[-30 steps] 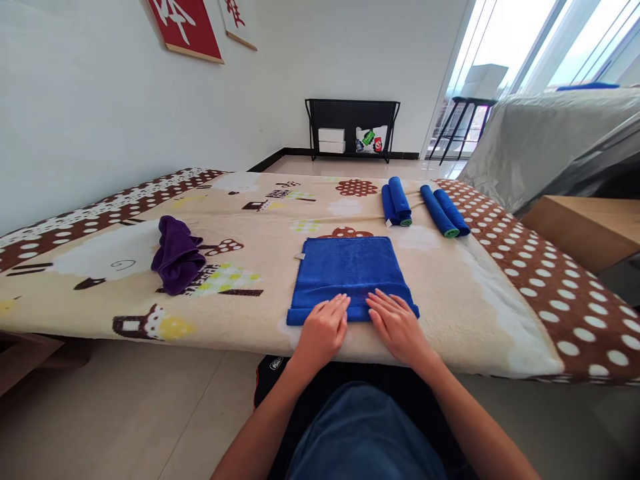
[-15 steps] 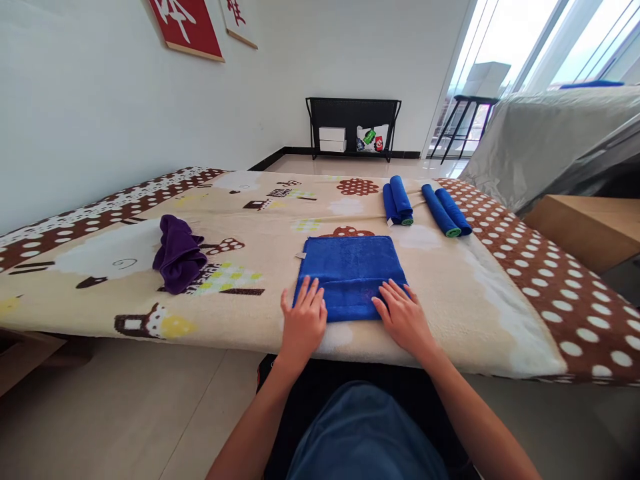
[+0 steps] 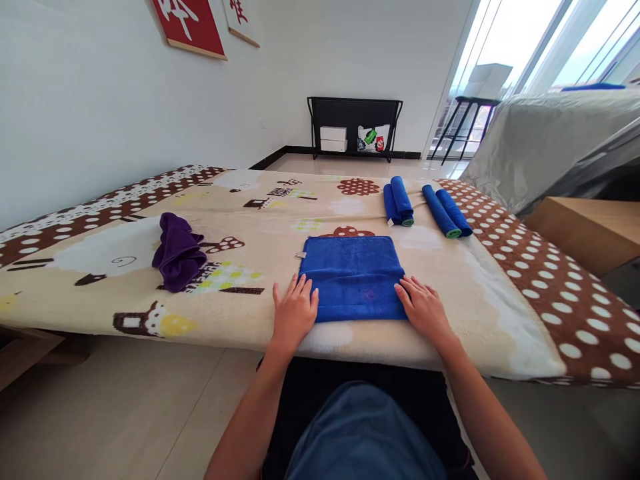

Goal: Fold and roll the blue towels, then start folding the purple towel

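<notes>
A blue towel (image 3: 357,283) lies spread on the patterned blanket (image 3: 270,233) in front of me, its near part folded over and a small white tag at its left edge. My left hand (image 3: 295,308) rests with fingers out on the towel's near left corner. At the near right edge, my right hand (image 3: 423,308) lies open, its fingertips touching the towel. Both palms face down, and neither hand grips anything.
Farther back lie a blue rolled towel (image 3: 399,201) and another blue rolled towel (image 3: 447,212), each doubled over. To the left sits a crumpled purple cloth (image 3: 177,253). A cardboard box (image 3: 590,230) stands beyond the right edge, and a black rack (image 3: 355,113) against the far wall.
My hands have slid apart, the left one leftward and the right one rightward, from on top of the towel to its side edges. The towel has stayed in place.
</notes>
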Available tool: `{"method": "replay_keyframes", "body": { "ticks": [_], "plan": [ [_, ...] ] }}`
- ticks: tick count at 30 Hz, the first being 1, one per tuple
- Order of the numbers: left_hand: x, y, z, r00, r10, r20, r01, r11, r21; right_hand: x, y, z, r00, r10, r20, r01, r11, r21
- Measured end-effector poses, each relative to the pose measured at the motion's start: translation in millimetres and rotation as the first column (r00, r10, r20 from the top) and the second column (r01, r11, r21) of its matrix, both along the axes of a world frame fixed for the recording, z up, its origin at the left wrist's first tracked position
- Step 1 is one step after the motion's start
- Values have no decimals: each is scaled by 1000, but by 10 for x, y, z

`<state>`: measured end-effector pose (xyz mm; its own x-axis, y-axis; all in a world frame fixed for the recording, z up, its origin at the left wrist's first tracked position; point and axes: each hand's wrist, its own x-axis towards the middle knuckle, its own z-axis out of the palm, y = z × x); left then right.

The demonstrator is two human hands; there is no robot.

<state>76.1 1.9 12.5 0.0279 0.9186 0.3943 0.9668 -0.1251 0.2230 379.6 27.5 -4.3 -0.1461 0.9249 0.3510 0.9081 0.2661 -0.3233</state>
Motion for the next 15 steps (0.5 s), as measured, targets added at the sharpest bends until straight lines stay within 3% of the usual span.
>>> {"method": "replay_keyframes", "body": {
  "ticks": [3, 5, 7, 9, 12, 15],
  "plan": [
    [241, -34, 74, 966, -257, -9, 256, 966, -33, -200, -80, 75, 985, 175, 7, -175, 985, 5],
    [424, 1, 101, 875, -484, 20, 482, 866, -131, -405, -107, 118, 941, 339, -3, -338, 940, -51],
    [528, 89, 102, 812, -579, 69, 578, 785, -221, -560, -82, 136, 914, 406, -16, -405, 908, -103],
    [518, 203, 82, 845, -529, 79, 527, 801, -285, -603, -8, 129, 937, 349, -22, -349, 928, -133],
    [329, 341, 42, 946, -324, 6, 310, 897, -314, -464, 140, 89, 991, 131, -31, -134, 978, -162],
    [60, 365, 22, 990, -130, -47, 113, 957, -266, -211, 233, 38, 998, -34, -50, 24, 985, -172]
  ]
}}
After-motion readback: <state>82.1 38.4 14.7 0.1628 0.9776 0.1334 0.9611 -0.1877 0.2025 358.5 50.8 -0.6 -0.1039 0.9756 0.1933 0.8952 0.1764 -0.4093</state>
